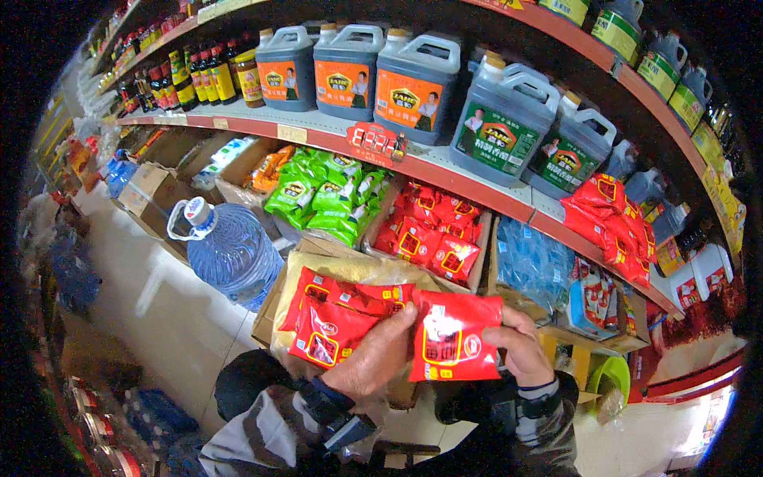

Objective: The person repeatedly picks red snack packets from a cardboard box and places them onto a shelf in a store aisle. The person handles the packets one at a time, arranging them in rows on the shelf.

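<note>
My right hand (524, 349) grips a red plastic packet (487, 368) by its right side, thumb on the front face. The packet bears printed writing and a yellow-framed panel. My left hand (375, 352) is at the packet's left edge, its thumb close to the upper left corner. The left fingers are hidden, so I cannot tell whether they grip it. Several similar red packets (325, 322) lie just left of that hand, on a yellowish lining (357, 268) in an open cardboard box (262, 325).
A large blue water bottle (235, 250) stands left of the box. Behind are boxes of green packets (328, 191) and red packets (426, 232). A shelf edge (453, 179) runs above them, bearing large plastic jugs (417, 89). More red packets (614, 226) lie on the shelf's right.
</note>
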A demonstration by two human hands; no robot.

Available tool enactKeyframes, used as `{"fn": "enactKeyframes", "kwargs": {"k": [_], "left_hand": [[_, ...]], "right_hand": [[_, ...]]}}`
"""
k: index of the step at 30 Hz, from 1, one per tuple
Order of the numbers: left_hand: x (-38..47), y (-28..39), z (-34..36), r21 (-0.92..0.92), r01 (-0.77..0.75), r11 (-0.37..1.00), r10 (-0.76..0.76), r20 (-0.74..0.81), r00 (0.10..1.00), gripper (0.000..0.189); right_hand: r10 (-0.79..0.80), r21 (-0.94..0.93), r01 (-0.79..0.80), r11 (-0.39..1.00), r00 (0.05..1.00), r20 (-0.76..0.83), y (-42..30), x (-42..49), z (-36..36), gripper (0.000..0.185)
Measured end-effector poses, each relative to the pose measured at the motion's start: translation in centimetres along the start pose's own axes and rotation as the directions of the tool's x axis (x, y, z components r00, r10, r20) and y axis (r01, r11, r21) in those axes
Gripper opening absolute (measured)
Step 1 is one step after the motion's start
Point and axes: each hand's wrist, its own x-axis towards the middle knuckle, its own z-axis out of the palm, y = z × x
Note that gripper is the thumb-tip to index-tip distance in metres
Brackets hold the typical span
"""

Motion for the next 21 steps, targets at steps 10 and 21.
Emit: {"fn": "enactKeyframes", "kwargs": {"k": [10,21], "left_hand": [[0.2,-1.1,-0.3,-0.002,-0.092,0.996,0.09,-0.198,0.976,0.038],[0.1,-1.5,-0.8,0.055,0.032,0.998,-0.011,-0.356,0.934,0.04]], "right_hand": [[0.076,0.423,-0.019,0.906,0.99,-0.118,4.1,2.2,2.4,0.04],[0.199,0.381,-0.175,0.908,0.98,-0.024,5.9,1.7,3.1,0.039]]}}
